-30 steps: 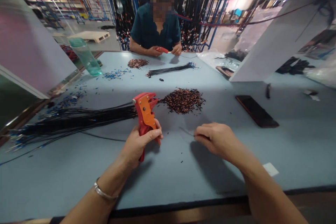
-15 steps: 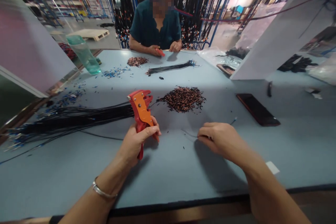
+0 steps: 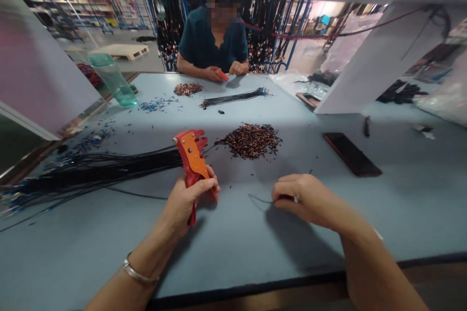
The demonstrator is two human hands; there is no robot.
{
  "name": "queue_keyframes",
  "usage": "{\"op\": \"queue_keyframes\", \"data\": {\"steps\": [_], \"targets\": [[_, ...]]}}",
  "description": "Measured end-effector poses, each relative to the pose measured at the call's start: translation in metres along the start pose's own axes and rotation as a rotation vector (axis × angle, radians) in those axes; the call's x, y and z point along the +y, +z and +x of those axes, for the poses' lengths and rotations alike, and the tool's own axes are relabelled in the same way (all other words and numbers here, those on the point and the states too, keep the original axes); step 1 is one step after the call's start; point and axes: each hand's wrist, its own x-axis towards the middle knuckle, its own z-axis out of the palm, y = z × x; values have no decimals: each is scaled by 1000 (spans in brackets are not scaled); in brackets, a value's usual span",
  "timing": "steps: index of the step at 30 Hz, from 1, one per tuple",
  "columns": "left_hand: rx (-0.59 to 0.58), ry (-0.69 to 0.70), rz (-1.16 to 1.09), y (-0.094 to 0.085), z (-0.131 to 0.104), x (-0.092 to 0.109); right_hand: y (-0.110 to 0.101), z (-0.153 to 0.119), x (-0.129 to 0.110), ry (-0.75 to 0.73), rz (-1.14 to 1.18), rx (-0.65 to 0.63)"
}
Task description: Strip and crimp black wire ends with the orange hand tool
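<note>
My left hand (image 3: 189, 192) is wrapped round the handles of a red and orange wire stripper (image 3: 193, 153), its jaws pointing up and away from me. Between the fingers of my right hand (image 3: 297, 197) is a thin dark wire (image 3: 258, 198); its free end sticks out to the left above the table. A small blue tip (image 3: 311, 171) shows just behind that hand. Beyond the stripper lies a heap of short black and copper-coloured wire scraps (image 3: 252, 141). To the left a long bundle of black wires (image 3: 120, 165) reaches up to the stripper.
Across the blue-grey table (image 3: 233, 262) sits a co-worker (image 3: 213, 41) holding a red tool (image 3: 221, 75). A phone (image 3: 351, 154) lies at right. A green bottle (image 3: 114, 80) stands at far left near scattered blue bits (image 3: 156, 104). A second wire bundle (image 3: 235, 98) lies farther back.
The view has shifted slightly, so most things sit a little lower and to the left. My right hand has turned a little with the wire; my left hand keeps its hold on the stripper.
</note>
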Motion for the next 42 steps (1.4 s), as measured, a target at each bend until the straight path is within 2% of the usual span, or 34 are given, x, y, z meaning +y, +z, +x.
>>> {"op": "queue_keyframes", "data": {"steps": [2, 5, 7, 10, 12, 15, 17, 19, 22, 24, 26, 27, 29, 32, 33, 36, 37, 38, 40, 42], "targets": [[-1, -6, 0, -1, 0, 0, 3, 2, -8, -88, 61, -41], [16, -15, -8, -1, 0, 0, 15, 10, -14, -70, -1, 7], [29, -18, -10, -1, 0, 0, 24, 16, -11, 39, -97, 103], [48, -14, -14, -1, -1, 0, 33, 20, -5, 217, -189, 337], [61, -15, -14, -1, 0, -1, 36, 22, -7, 155, -115, 420], [80, -3, -19, -1, 1, -2, 38, 25, -21, -112, 28, 338], [92, 14, -30, -2, 1, -2, 40, 28, -29, -172, -20, 254], [94, 25, -35, -2, 1, -1, 42, 31, -31, -59, -103, 296], [84, 28, -26, -1, 0, 0, 42, 33, -26, 129, -153, 451], [77, 17, -18, 0, -1, -1, 42, 31, -24, 51, -87, 437], [74, 4, -22, 0, -2, -2, 42, 30, -25, -107, -35, 313], [75, -3, -29, 0, -2, -2, 42, 29, -25, -142, -47, 265], [78, -8, -39, 0, -1, -3, 42, 28, -26, -77, -131, 270], [78, -13, -31, 0, -1, -4, 41, 28, -24, 58, -176, 405], [75, -14, -22, 0, -1, -4, 40, 27, -24, 26, -147, 408], [64, -8, -10, 0, -1, -2, 39, 27, -22, -137, -110, 289], [64, -8, -16, 0, -1, -2, 39, 27, -20, -135, -145, 261], [66, -12, -24, 0, -1, -1, 37, 26, -16, -85, -197, 263], [64, -26, -32, 1, -1, 0, 33, 25, -5, 121, -291, 332], [47, -39, -23, 2, -1, 1, 25, 22, 7, 189, -299, 368]]}}
